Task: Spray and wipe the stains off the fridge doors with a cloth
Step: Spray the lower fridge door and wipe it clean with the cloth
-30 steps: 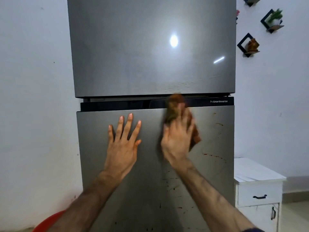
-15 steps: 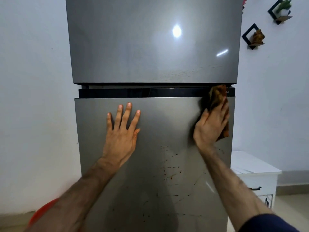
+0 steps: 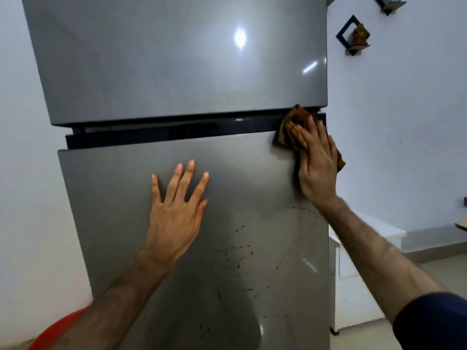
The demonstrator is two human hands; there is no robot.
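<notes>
A grey two-door fridge fills the view, with its upper door (image 3: pixel 177 61) above a dark gap and its lower door (image 3: pixel 121 188) below. My right hand (image 3: pixel 317 165) presses a brown cloth (image 3: pixel 290 128) flat against the top right corner of the lower door. My left hand (image 3: pixel 177 210) lies flat on the lower door with fingers spread, holding nothing. Reddish-brown stains (image 3: pixel 240 258) streak the lower door beneath both hands. No spray bottle is in view.
A white cabinet (image 3: pixel 358 286) stands right of the fridge, behind my right arm. Small black wall shelves (image 3: pixel 353 36) hang on the white wall at upper right. A red rounded object (image 3: pixel 58 332) shows at the bottom left.
My right hand has swept the cloth from the middle of the lower door's top edge to its right corner. The left hand has stayed flat on the door.
</notes>
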